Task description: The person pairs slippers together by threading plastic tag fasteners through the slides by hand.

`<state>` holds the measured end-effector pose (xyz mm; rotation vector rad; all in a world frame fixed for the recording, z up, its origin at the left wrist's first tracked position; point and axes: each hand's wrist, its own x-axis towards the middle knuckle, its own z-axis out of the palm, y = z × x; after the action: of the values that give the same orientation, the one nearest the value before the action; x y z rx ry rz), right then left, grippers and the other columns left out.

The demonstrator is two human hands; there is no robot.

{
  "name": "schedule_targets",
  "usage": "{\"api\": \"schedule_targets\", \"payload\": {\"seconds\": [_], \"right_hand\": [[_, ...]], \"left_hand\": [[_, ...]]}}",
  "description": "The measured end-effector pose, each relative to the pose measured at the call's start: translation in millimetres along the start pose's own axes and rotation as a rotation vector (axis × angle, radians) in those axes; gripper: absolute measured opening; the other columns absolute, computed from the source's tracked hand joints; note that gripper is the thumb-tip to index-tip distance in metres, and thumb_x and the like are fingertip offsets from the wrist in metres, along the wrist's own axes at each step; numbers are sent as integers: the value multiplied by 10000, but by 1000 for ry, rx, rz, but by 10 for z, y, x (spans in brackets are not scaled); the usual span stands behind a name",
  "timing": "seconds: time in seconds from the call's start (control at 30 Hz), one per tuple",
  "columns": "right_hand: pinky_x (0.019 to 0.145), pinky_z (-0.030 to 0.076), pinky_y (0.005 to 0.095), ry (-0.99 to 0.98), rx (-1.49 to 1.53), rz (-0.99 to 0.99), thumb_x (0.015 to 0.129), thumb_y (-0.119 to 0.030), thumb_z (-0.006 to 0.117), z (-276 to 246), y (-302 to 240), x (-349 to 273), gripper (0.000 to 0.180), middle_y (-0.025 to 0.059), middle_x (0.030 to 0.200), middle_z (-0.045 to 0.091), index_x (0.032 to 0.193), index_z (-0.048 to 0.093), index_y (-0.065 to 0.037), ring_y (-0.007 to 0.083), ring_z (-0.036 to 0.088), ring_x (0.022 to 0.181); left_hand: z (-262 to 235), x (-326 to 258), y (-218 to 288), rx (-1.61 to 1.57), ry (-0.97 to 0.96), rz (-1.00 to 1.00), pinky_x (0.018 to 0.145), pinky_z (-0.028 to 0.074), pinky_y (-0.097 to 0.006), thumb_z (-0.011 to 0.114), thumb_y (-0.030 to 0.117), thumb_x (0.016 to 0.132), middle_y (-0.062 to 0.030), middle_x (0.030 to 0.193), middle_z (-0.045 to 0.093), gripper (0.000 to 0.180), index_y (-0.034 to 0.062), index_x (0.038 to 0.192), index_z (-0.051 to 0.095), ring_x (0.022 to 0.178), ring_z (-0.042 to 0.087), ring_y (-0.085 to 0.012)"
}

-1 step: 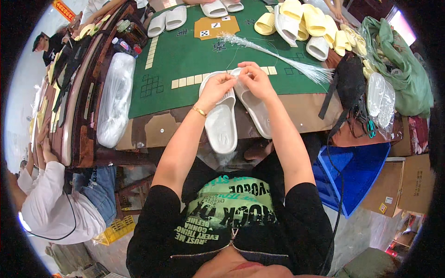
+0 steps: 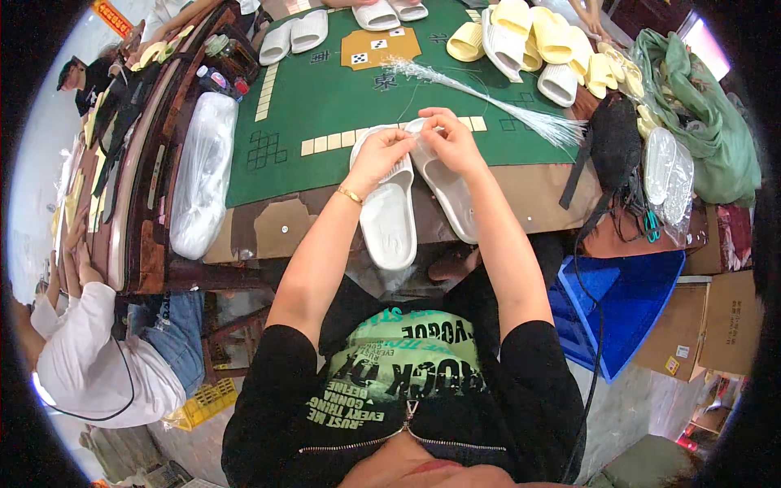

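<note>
The grey slippers (image 2: 389, 232) look smooth, matt and plastic, their straps (image 2: 399, 172) ribbed; the green cover (image 2: 317, 102) resembles matt cloth; the clear strands (image 2: 533, 120) look like glossy plastic; the bracelet (image 2: 350, 195), shiny metal; the box (image 2: 663, 329), matt cardboard.

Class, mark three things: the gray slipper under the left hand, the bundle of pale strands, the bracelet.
Gray slipper (image 2: 388, 230), head view: footbed toward the heel.
Bundle of pale strands (image 2: 537, 119), head view: its right part.
Bracelet (image 2: 350, 195), head view: its band.
</note>
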<state>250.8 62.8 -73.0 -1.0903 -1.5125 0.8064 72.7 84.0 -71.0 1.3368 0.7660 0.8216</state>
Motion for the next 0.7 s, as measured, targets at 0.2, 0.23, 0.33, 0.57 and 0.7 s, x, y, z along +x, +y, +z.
{"api": "schedule_targets", "payload": {"seconds": [0.2, 0.23, 0.33, 0.57, 0.7], "right_hand": [[733, 463, 265, 143, 105, 45, 786, -66, 602, -44, 42, 0, 36, 72, 1131, 543, 787, 596, -31, 134, 543, 919], [738, 464, 271, 142, 113, 51, 785, -78, 609, -48, 49, -2, 48, 72, 1126, 547, 786, 598, -31, 139, 543, 924], [747, 466, 285, 137, 131, 62, 783, -102, 623, -40, 72, -3, 74, 73, 1115, 553, 784, 602, -31, 148, 544, 932], [688, 484, 284, 11, -131, -18, 762, -150, 655, 55, -26, -29, 113, 93, 1082, 569, 763, 630, -40, 180, 591, 840], [695, 480, 286, 11, -121, 3, 770, -138, 647, 20, 53, -10, 102, 90, 1072, 578, 787, 629, -39, 179, 584, 871]], "left_hand": [[42, -27, 58, -14, 14, -26, 542, 343, -176, 610, 155, 844, 58, 696, 516, 102, 54, 847, 599, 602, 426, -27], [49, -30, 65, -5, 28, -21, 543, 342, -176, 607, 157, 846, 58, 691, 515, 103, 55, 843, 598, 600, 426, -27], [25, -17, 47, 23, 22, 1, 545, 339, -175, 598, 164, 852, 58, 680, 512, 105, 62, 828, 596, 594, 426, -28], [-6, -18, 16, -10, 17, -8, 549, 373, -180, 592, 140, 849, 45, 683, 530, 100, 44, 822, 600, 603, 457, -33], [31, -18, 25, -29, 17, 3, 542, 364, -177, 597, 151, 848, 43, 678, 526, 110, 44, 821, 601, 599, 454, -33]]}}
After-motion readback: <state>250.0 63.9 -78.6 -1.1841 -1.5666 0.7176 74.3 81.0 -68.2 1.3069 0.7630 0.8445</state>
